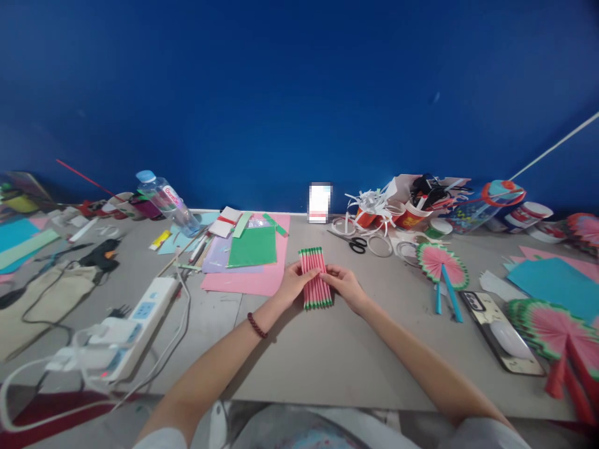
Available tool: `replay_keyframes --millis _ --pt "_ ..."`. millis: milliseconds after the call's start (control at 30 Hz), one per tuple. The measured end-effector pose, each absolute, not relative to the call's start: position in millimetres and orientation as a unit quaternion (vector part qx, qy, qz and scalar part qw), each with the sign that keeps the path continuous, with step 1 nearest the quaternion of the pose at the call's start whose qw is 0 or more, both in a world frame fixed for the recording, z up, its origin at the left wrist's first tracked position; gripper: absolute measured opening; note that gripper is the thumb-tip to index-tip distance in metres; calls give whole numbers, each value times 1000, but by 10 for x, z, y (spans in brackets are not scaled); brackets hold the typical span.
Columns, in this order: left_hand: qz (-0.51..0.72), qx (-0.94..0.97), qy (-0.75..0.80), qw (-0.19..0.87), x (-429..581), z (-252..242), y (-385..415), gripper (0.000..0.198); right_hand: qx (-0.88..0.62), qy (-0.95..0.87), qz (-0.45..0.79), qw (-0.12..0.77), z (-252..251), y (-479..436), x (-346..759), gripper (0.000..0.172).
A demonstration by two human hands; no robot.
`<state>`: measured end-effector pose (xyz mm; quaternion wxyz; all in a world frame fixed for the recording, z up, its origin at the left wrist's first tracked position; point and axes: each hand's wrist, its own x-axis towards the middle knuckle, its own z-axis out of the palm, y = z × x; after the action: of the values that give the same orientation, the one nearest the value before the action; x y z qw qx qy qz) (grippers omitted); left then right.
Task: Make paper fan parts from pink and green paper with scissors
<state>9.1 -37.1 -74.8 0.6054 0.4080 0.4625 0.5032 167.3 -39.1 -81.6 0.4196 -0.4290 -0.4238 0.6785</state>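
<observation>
Head view: white strips (369, 201) in a red cup (365, 219) beyond pleated paper (318, 295).

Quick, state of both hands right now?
Left hand: closed on the left side of the pleated pink-and-green paper, thumb on top.
Right hand: closed on the same paper's right side.

Paper (318, 295), pink with green ends, is folded into narrow parallel pleats and held at both long sides. The oblong is well in from the table's (322, 368) near edge; its pleats point toward the far edge, leaning slightly left.
</observation>
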Motion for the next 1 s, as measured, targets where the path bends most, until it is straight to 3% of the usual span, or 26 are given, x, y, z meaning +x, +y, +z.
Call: replay_keyframes --millis 367,1000 --pt "505 405 445 619 81 -782 -358 39 -437 -410 669 440 -814 -402 1664 37" --pt "496 500 460 541 135 -673 -438 29 -435 -448 644 441 -864 -427 1619 44"
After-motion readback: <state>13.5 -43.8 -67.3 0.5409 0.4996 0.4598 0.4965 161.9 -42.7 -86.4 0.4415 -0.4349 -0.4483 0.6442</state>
